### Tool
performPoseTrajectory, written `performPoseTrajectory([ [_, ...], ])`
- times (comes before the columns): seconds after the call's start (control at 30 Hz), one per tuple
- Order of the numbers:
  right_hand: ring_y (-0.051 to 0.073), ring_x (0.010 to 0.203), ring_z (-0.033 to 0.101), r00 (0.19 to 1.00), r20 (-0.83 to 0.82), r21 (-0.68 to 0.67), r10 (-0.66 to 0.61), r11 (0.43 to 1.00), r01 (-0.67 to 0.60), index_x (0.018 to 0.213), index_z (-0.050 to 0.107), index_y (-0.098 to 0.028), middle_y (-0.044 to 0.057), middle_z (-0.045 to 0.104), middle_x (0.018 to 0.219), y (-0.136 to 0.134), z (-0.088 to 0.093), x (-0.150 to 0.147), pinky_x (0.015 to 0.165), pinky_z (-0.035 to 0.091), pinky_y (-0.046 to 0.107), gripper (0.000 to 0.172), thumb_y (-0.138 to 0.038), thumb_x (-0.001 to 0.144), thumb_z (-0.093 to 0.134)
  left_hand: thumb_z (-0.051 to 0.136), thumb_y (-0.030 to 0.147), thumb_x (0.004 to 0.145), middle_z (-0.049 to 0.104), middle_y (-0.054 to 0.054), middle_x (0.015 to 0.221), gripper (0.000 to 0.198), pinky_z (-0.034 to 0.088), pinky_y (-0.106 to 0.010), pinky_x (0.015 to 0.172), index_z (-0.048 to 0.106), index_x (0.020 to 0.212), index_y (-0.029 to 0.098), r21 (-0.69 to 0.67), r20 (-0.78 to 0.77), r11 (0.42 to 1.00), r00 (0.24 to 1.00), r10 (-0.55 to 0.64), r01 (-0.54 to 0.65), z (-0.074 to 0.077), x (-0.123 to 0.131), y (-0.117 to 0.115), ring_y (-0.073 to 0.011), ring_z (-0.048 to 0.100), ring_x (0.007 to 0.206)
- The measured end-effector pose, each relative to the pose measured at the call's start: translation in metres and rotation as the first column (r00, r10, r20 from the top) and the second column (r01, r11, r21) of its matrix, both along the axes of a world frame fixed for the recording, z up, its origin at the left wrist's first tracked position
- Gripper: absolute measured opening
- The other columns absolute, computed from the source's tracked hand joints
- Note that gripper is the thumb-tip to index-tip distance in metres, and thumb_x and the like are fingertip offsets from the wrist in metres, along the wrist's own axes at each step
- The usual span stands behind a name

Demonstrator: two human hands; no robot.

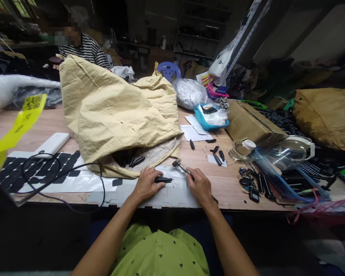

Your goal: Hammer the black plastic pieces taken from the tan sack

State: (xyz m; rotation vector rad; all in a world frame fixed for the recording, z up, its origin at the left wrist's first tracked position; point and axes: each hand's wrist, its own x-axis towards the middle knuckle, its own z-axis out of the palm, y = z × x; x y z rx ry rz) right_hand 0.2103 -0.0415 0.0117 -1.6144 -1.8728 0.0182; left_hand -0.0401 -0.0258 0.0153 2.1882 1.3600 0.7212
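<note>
My left hand (pixel 147 184) is closed on a slim black cylindrical piece (pixel 164 179), which lies low over a grey board (pixel 120 197) at the table's front edge. A thin pin-like tip seems to stick out of its right end. In my right hand (pixel 199 186) is a small hammer (pixel 176 163), its metal head pointing up and to the left, a little right of the black piece. Just behind my hands a big cream sack (pixel 117 103) lies with its mouth toward me, and black pieces (pixel 138 161) show inside it.
Loose black pieces (pixel 217 159) and small pins lie to the right. Beyond them are a blue basket (pixel 207 124), a cardboard box (pixel 247 120), keys (pixel 245 178) and a clear jug (pixel 290 153). A black cable (pixel 66 174) loops at left. A person in a striped shirt (pixel 89 51) is behind the sack.
</note>
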Motion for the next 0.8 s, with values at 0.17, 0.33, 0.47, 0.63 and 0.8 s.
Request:
performPoseTrajectory([
  [0.17,0.020,0.081,0.057,0.966,0.236,0.096,-0.105,0.992,0.084,0.107,0.074,-0.022,0.006,0.065,0.085,0.028,-0.011,0.008,0.072,0.042,0.029,0.026,-0.018,0.093,0.053,0.065,0.028,0.092,0.067,-0.007,0.097,0.011,0.047,-0.039,0.085,0.072,0.099,0.022,0.220,0.005,0.975,0.999,-0.038,0.036,-0.003,-0.003,-0.003,-0.0246,0.059,0.095],
  [0.33,0.020,0.080,0.053,0.944,0.295,0.172,-0.144,0.980,0.096,0.107,0.073,-0.021,0.005,0.062,0.083,0.025,-0.015,0.004,0.071,0.038,0.029,0.025,-0.016,0.092,0.054,0.051,0.026,0.101,0.069,-0.008,0.090,0.020,0.048,-0.034,0.075,0.062,0.116,0.019,0.502,0.036,0.810,0.928,-0.371,0.304,-0.007,-0.004,-0.049,-0.0198,0.061,0.080],
  [0.47,0.020,0.081,0.051,0.941,0.301,0.158,-0.154,0.981,0.110,0.109,0.072,-0.022,0.005,0.060,0.083,0.024,-0.015,0.003,0.072,0.036,0.029,0.027,-0.015,0.091,0.053,0.047,0.028,0.102,0.065,-0.005,0.073,0.024,0.046,-0.029,0.060,0.063,0.118,0.019,0.443,-0.051,0.759,0.858,-0.510,0.478,-0.047,-0.006,-0.096,-0.0165,0.058,0.062],
  [0.63,0.020,0.080,0.049,0.943,0.298,0.145,-0.148,0.983,0.109,0.108,0.072,-0.022,0.005,0.058,0.083,0.025,-0.015,0.003,0.072,0.036,0.029,0.026,-0.015,0.091,0.053,0.047,0.035,0.102,0.075,-0.007,0.092,0.032,0.055,-0.025,0.069,0.067,0.125,0.025,-0.076,-0.038,0.919,0.920,-0.391,0.388,-0.112,-0.009,-0.112,-0.0183,0.070,0.077],
  [0.8,0.020,0.080,0.049,0.945,0.292,0.186,-0.149,0.978,0.097,0.108,0.072,-0.021,0.005,0.058,0.083,0.024,-0.016,0.002,0.070,0.036,0.029,0.026,-0.014,0.091,0.052,0.055,0.022,0.093,0.074,-0.005,0.125,0.044,0.051,-0.035,0.103,0.064,0.136,0.030,-0.469,-0.237,0.874,0.935,-0.264,0.128,-0.100,0.006,-0.099,-0.0259,0.067,0.115],
])
